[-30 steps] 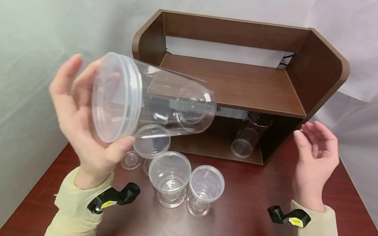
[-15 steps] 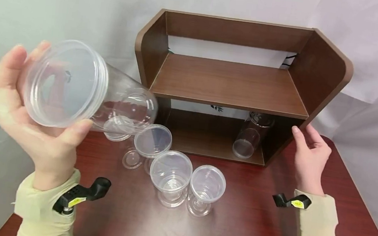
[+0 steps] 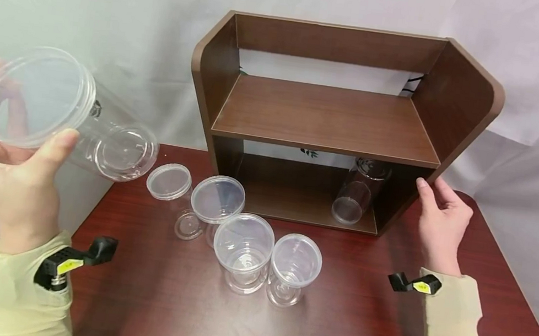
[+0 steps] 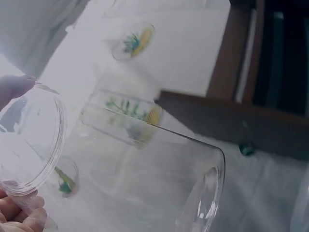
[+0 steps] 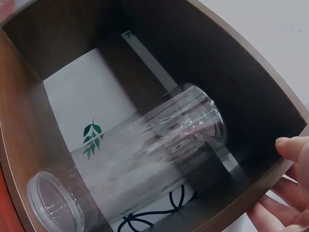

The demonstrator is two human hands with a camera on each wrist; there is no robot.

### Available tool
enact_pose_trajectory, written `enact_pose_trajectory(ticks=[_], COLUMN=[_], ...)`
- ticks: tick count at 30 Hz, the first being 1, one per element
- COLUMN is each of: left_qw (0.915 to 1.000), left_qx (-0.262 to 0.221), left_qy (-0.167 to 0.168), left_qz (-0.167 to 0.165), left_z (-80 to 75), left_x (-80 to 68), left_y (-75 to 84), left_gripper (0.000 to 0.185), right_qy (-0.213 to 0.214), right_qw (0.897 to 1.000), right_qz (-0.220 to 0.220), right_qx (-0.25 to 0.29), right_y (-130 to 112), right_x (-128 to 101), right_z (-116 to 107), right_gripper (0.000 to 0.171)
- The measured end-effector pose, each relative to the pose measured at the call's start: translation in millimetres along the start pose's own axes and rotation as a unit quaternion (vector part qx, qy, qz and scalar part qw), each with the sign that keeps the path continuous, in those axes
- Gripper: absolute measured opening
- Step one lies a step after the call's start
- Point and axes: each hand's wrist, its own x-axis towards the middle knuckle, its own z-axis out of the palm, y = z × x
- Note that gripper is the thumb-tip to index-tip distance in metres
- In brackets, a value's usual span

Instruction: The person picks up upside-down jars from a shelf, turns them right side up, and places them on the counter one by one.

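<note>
My left hand (image 3: 22,190) holds a large clear jar (image 3: 124,148) up at the far left of the head view, thumb and fingers around its translucent lid (image 3: 30,96). The jar is tilted, its base pointing right, away from the palm. My right hand (image 3: 444,227) pinches the front edge of the right side panel (image 3: 465,118) of a brown shelf, thumb on the inner side. Inside the lower compartment another clear jar (image 5: 130,159) stands near that panel, its ridged end (image 5: 55,205) at the lower board.
Several lidded clear jars stand on the dark red table in front of the shelf: one jar (image 3: 169,181) at the left, a second (image 3: 218,200), a wide one (image 3: 244,245) and one at the right (image 3: 295,262). The shelf's middle board (image 3: 325,116) is bare.
My left hand has carried the large jar leftward, away from the shelf, uncovering the leftmost jar. My right hand has reached the shelf's right panel and taken hold of its edge.
</note>
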Motion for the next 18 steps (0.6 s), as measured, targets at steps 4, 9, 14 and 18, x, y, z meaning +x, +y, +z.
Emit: enact_pose_trajectory(ticks=[4, 9, 14, 18], left_qw=[0.9982, 0.9923, 0.9812, 0.9619], left_qx=[0.055, 0.116, 0.164, 0.227], left_qy=[-0.022, -0.037, -0.039, -0.044], left_qz=[0.003, -0.022, -0.093, -0.145], left_z=[-10.1, -21.1, -39.8, -63.7], left_x=[7.6, 12.1, 15.6, 16.3], left_y=[-9.4, -23.6, -41.0, -55.7], left_gripper=[0.096, 0.085, 0.086, 0.091], right_qy=[0.001, 0.000, -0.001, -0.004], right_qw=[1.000, 1.000, 0.999, 0.998], right_qz=[-0.004, -0.004, -0.006, -0.022], right_qx=[-0.014, -0.021, -0.038, -0.055], right_y=[-1, -1, 0, 2], right_x=[-1, 0, -1, 0], right_z=[1, 0, 0, 0], right_gripper=[0.034, 0.034, 0.034, 0.034])
